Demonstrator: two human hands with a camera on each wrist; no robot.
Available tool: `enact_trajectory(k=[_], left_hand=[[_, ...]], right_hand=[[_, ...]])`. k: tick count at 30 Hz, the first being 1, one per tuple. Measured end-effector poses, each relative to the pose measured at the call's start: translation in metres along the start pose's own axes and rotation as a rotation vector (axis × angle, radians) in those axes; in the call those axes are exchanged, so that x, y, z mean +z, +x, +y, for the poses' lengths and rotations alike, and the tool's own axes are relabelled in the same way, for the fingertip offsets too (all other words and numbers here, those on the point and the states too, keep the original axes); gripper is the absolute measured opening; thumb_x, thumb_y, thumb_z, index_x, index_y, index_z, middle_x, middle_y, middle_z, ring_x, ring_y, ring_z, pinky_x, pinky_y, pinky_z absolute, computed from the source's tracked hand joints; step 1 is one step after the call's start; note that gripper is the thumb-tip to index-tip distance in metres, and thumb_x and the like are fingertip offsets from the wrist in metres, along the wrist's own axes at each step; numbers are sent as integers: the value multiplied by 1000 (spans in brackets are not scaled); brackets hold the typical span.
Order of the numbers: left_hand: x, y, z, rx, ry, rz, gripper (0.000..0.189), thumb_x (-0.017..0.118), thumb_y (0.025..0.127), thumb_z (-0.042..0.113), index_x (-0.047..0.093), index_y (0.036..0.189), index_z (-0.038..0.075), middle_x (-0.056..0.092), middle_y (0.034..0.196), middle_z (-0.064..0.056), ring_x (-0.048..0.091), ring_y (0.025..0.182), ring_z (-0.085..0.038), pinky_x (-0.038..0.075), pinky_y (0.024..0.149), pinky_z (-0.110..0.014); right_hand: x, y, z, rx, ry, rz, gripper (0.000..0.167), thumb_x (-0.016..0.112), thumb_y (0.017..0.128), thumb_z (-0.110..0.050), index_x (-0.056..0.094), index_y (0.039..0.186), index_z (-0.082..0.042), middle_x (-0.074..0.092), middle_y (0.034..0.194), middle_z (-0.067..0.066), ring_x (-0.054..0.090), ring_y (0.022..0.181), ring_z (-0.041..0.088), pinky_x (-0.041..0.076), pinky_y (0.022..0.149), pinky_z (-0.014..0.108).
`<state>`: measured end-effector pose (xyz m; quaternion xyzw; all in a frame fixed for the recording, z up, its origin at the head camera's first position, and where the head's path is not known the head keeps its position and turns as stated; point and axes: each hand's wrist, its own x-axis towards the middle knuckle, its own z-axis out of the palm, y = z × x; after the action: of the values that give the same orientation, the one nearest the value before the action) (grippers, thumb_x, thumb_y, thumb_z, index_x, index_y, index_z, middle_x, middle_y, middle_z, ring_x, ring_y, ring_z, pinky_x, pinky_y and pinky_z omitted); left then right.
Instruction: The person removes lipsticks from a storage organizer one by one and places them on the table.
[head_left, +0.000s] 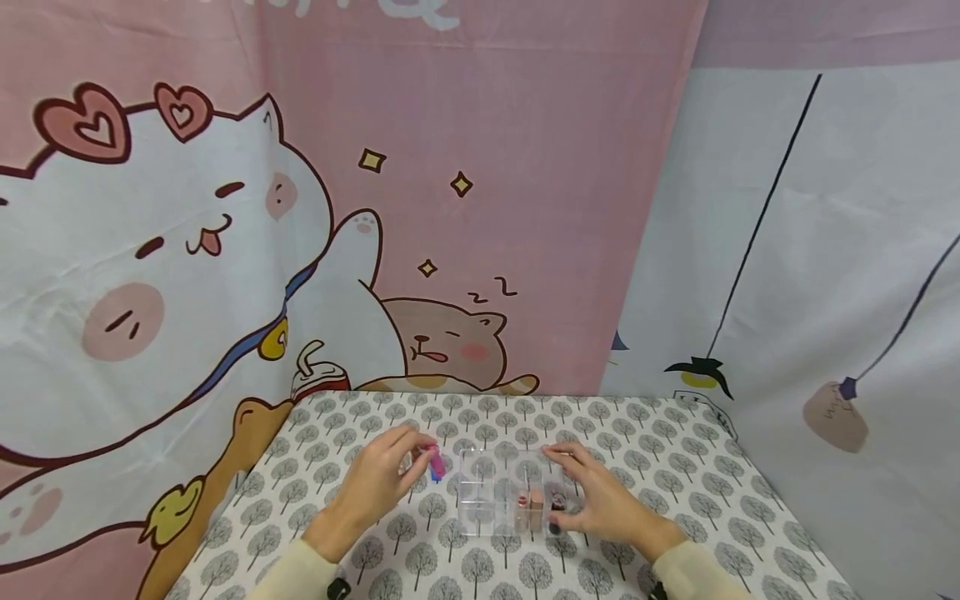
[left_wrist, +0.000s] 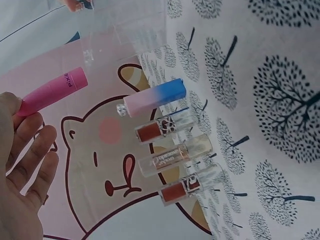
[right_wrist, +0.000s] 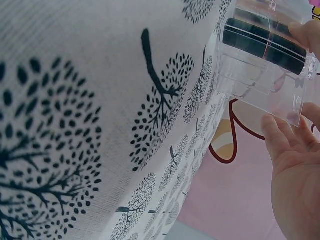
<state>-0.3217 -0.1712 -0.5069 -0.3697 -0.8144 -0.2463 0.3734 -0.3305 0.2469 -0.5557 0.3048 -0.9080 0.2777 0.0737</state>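
Observation:
My left hand (head_left: 381, 473) pinches a bright pink lip tube (left_wrist: 55, 92) marked "Pixie" between thumb and fingertips, above the cloth left of a clear compartment organizer (head_left: 477, 493). Below that hand, in the left wrist view, a pink-and-blue lipstick (left_wrist: 156, 97) stands in a row with three clear-cased lip tubes, one of them a reddish gloss (left_wrist: 148, 132). My right hand (head_left: 600, 498) holds the organizer's right end, thumb at the near side and fingers at the far side. Inside its right compartments stand a red-topped tube (head_left: 522, 510), a brownish tube (head_left: 536, 508) and a black-cased piece (right_wrist: 265, 45).
A white cloth with grey tree prints (head_left: 477, 567) covers the table. Behind it hangs a pink curtain (head_left: 540, 208) with cartoon animals, and a pale curtain (head_left: 787, 292) hangs on the right. The organizer's left compartments show bare bottoms.

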Motion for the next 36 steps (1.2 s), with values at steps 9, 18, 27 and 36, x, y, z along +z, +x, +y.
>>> enact_trajectory(k=[9,18,27,36], left_hand=[[7,-8,-9,-38,30,-31,18,92,100,10,84,115,11,84,109,1,71,80,-8,58,70,-12],[14,-18,-14,-106,23,-87,18,92,100,12,84,115,14,85,111,-1,75,84,-10,66,70,-21],[19,-25,-15,-200,-11,-182,5,87,107,17,85,111,17,85,115,1,74,89,-5,67,75,-21],[26,-27,-18,-224,-4,-214,9,85,109,20,84,100,22,84,118,1,77,89,-12,68,72,-24]], right_hand=[[-1,1,4,-24,9,12,99,100,95,-37,49,177,-19,52,173,3,71,142,37,70,113,47],[-1,1,0,-26,-36,32,102,101,92,-41,50,176,-16,53,173,3,72,140,35,71,111,53],[0,-1,-3,7,-41,12,104,101,90,-43,49,177,-20,53,174,3,71,141,37,69,111,63],[-1,1,-3,14,-23,2,105,102,90,-40,48,177,-20,51,175,4,73,138,38,71,109,59]])
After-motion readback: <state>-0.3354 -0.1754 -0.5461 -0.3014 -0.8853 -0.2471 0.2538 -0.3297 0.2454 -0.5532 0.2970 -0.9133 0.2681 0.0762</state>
